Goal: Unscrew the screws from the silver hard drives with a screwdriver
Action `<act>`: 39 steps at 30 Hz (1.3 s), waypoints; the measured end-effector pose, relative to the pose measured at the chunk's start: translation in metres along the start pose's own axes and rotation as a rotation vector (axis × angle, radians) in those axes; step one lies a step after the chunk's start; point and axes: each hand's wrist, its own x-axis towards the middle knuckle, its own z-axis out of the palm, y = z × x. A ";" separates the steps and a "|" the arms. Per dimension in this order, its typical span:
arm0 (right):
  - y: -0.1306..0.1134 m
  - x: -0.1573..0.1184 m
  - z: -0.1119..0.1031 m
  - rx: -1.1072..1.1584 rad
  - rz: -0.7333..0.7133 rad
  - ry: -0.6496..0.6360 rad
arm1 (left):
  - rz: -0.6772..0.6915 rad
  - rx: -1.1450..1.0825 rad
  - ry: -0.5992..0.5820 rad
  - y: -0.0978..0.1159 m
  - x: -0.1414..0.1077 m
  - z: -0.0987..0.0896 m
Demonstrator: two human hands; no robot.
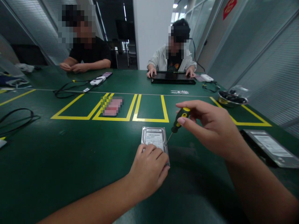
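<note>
A silver hard drive (154,136) with a white label lies flat on the green table. My left hand (149,168) is closed over its near part, fingers across the top and thumb at the near right edge, hiding much of the drive. In my right hand (207,127), a screwdriver (179,119) with a black and yellow handle is gripped between thumb and fingers. The screwdriver leans, its handle up to the right, and its tip touches or nearly touches the drive's right edge. Whether the tip sits in a screw is too small to tell.
Another drive-like device (272,147) lies at the right. A metal bowl (232,99) of dark items stands behind it. Yellow tape (150,120) marks the table, with a pixelated pink object (113,106) on it. Cables (67,90) lie left. Two people sit opposite, one holding a black panel (173,77).
</note>
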 end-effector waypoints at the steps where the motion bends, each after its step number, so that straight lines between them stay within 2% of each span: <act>1: -0.004 -0.002 -0.004 -0.008 -0.001 0.003 | 0.001 -0.003 0.001 0.000 0.000 0.000; 4: -0.016 -0.010 -0.010 -0.007 -0.027 -0.035 | 0.000 -0.018 -0.004 0.000 0.000 -0.001; 9: -0.029 -0.029 -0.007 -0.076 -0.105 -0.075 | -0.018 -0.039 -0.011 0.001 0.001 -0.004; 16: -0.021 -0.046 -0.002 -0.056 -0.072 -0.045 | -0.034 -0.067 -0.014 0.003 -0.001 -0.005; 27: -0.011 -0.049 0.005 -0.039 -0.026 -0.032 | -0.036 -0.072 -0.009 0.002 0.000 -0.004; 39: -0.022 -0.053 0.001 0.041 -0.054 -0.062 | -0.033 -0.071 -0.012 0.001 0.001 -0.002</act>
